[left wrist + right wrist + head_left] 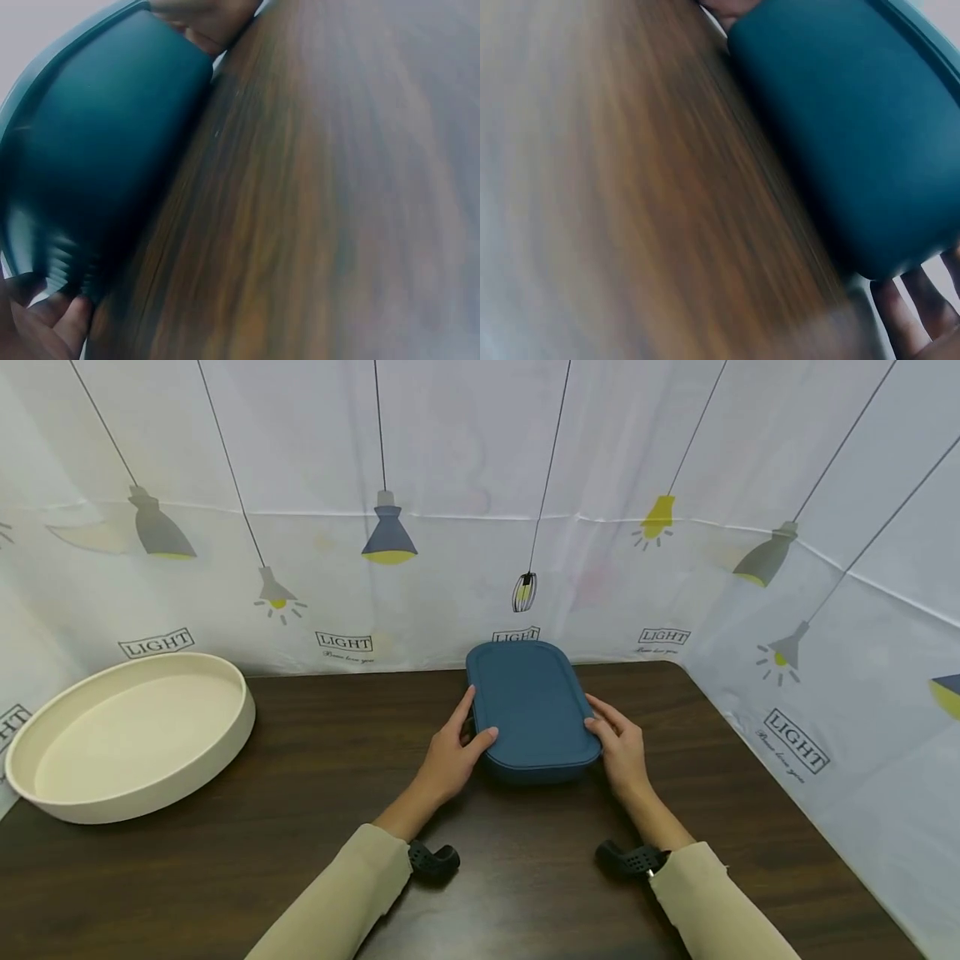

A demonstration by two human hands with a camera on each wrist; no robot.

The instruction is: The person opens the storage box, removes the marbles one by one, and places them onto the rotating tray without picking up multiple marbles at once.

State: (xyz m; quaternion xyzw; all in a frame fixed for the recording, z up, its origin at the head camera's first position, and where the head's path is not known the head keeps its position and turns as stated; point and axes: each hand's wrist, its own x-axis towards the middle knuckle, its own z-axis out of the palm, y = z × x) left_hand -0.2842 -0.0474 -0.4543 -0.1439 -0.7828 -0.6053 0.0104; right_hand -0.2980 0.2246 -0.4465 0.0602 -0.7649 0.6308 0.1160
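Note:
A blue rectangular lidded box, like a lunch box (532, 706), is at the far middle of the brown table, its lid on. My left hand (448, 758) grips its left side, with the thumb on the lid's edge near the front left corner. On the opposite side, my right hand (622, 747) holds the box by its right edge near the front. In the left wrist view, left fingertips (73, 319) touch the ribbed lower wall of the box (105, 127). Right fingers (900, 319) reach the bottom edge of the box (855, 135) in the right wrist view.
A large round cream tray (135, 727) with a raised rim stands on the table's left side. Behind the dark wooden table (315, 810) hangs a white curtain (465, 460) printed with lamps, which also runs along the right side.

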